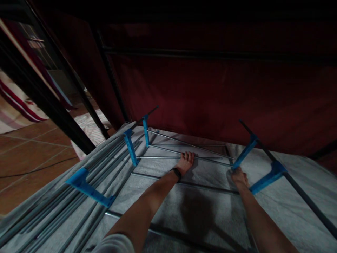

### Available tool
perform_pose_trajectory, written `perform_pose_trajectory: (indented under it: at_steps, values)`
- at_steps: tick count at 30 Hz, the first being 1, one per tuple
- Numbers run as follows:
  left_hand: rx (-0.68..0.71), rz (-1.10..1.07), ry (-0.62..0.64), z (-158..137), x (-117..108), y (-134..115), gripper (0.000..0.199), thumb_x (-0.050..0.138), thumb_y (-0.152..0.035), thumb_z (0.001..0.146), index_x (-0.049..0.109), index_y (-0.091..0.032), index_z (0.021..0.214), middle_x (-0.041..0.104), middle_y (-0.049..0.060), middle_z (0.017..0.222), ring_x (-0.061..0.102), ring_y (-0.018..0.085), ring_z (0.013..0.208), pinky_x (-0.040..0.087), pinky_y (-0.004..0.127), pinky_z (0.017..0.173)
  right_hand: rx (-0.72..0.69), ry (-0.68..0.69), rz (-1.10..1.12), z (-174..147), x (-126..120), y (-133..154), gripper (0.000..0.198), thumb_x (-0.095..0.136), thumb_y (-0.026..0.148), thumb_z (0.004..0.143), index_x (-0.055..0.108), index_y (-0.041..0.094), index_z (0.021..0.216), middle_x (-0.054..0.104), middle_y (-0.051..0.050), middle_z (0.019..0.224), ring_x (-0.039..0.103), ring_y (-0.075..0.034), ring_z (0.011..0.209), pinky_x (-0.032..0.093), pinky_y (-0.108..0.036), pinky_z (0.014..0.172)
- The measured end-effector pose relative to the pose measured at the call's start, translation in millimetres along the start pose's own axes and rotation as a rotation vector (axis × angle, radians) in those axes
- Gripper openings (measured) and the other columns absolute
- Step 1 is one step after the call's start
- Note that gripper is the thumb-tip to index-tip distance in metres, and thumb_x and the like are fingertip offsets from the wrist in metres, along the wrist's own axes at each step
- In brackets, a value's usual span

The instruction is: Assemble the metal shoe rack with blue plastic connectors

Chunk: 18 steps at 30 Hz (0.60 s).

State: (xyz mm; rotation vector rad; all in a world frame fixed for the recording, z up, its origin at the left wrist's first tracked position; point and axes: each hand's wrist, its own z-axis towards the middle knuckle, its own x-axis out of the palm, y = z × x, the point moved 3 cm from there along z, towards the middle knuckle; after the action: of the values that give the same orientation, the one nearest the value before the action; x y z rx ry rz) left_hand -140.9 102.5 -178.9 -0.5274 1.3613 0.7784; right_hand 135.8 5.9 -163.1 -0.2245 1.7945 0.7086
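A half-assembled rack of thin metal tubes and blue plastic brackets lies on a grey sheet. My left hand (186,160), with a dark band on its wrist, has its fingers curled over a thin metal tube (210,160) in the middle of the frame. At the right side, my right hand (240,176) is closed around the lower end of a blue bracket (245,151), where the tubes meet; its fingertips are partly hidden. Another blue bracket (268,177) stands nearer to me on that side. Opposite, on the left, are a blue bracket (130,147) and a nearer one (89,188).
Several loose grey tubes (65,207) lie along the left of the grey sheet (313,182). A dark red cloth (210,91) hangs behind, below a dark metal bar (184,52). Dark posts (47,84) stand at the left, beside a tiled floor (34,147) with a cable.
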Motion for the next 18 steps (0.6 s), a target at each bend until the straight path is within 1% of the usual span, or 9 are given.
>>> perform_pose_trajectory:
  at_steps: [2,4,8,10,12,14,16,18]
  values:
    - [0.043,-0.001,0.006,-5.5,-1.7,-1.6,0.056,0.035,-0.008,0.097,0.041,-0.020,0.151,0.047,0.020,0.150,0.045,0.034,0.136,0.046,0.054,0.102,0.014,0.006,0.005,1.3,-0.2,0.4,0.036,0.060,0.031,0.086,0.063,0.027,0.122,0.060,-0.007,0.089,0.062,-0.026,0.086,0.046,-0.035,0.075]
    - [0.063,0.004,0.019,-9.9,-5.2,-0.6,0.051,0.035,-0.009,0.097,0.047,-0.020,0.146,0.050,0.019,0.144,0.048,0.033,0.130,0.048,0.051,0.099,0.028,0.016,-0.001,2.4,0.6,-0.1,0.036,0.055,0.030,0.089,0.063,0.026,0.124,0.060,-0.008,0.089,0.063,-0.026,0.088,0.045,-0.035,0.074]
    - [0.074,0.010,0.057,-15.0,-14.7,5.6,0.039,0.033,-0.011,0.099,0.055,-0.014,0.131,0.058,0.018,0.127,0.053,0.030,0.117,0.045,0.046,0.100,0.049,0.035,-0.013,5.1,4.4,-2.3,0.036,0.042,0.029,0.097,0.062,0.026,0.127,0.061,-0.009,0.095,0.064,-0.026,0.094,0.045,-0.033,0.074]
    - [0.040,-0.002,0.061,-16.3,-19.7,9.7,0.039,0.031,-0.011,0.099,0.054,-0.012,0.131,0.059,0.018,0.125,0.054,0.029,0.114,0.044,0.044,0.099,0.048,0.031,-0.007,6.0,5.7,-2.5,0.038,0.042,0.028,0.097,0.062,0.027,0.128,0.062,-0.010,0.098,0.065,-0.026,0.095,0.046,-0.034,0.075]
    - [-0.009,-0.020,0.070,-18.1,-23.8,12.8,0.039,0.034,-0.011,0.099,0.054,-0.012,0.132,0.059,0.017,0.125,0.054,0.029,0.114,0.043,0.045,0.100,0.043,0.021,0.006,5.4,5.4,-1.8,0.040,0.045,0.027,0.094,0.062,0.027,0.131,0.063,-0.011,0.098,0.065,-0.027,0.094,0.047,-0.036,0.077]
    - [-0.020,-0.041,0.091,-20.9,-26.4,12.5,0.038,0.037,-0.009,0.097,0.056,-0.013,0.130,0.061,0.017,0.123,0.054,0.030,0.115,0.041,0.047,0.103,0.023,0.013,0.031,2.9,3.7,-0.6,0.042,0.047,0.026,0.093,0.061,0.025,0.133,0.063,-0.011,0.098,0.065,-0.027,0.096,0.048,-0.037,0.080]
    - [-0.011,-0.064,0.105,-24.7,-27.2,9.2,0.039,0.038,-0.008,0.096,0.058,-0.015,0.129,0.062,0.016,0.123,0.054,0.030,0.118,0.040,0.050,0.105,0.001,0.019,0.058,-0.3,1.9,0.1,0.040,0.047,0.024,0.095,0.063,0.021,0.131,0.064,-0.010,0.097,0.065,-0.026,0.097,0.049,-0.036,0.081]
    - [-0.028,-0.084,0.113,-29.1,-25.9,4.8,0.043,0.037,-0.006,0.096,0.057,-0.017,0.133,0.061,0.016,0.128,0.055,0.030,0.119,0.040,0.050,0.104,0.007,0.021,0.082,-2.5,1.2,-0.5,0.033,0.049,0.024,0.097,0.066,0.019,0.125,0.065,-0.008,0.095,0.065,-0.023,0.095,0.051,-0.033,0.080]
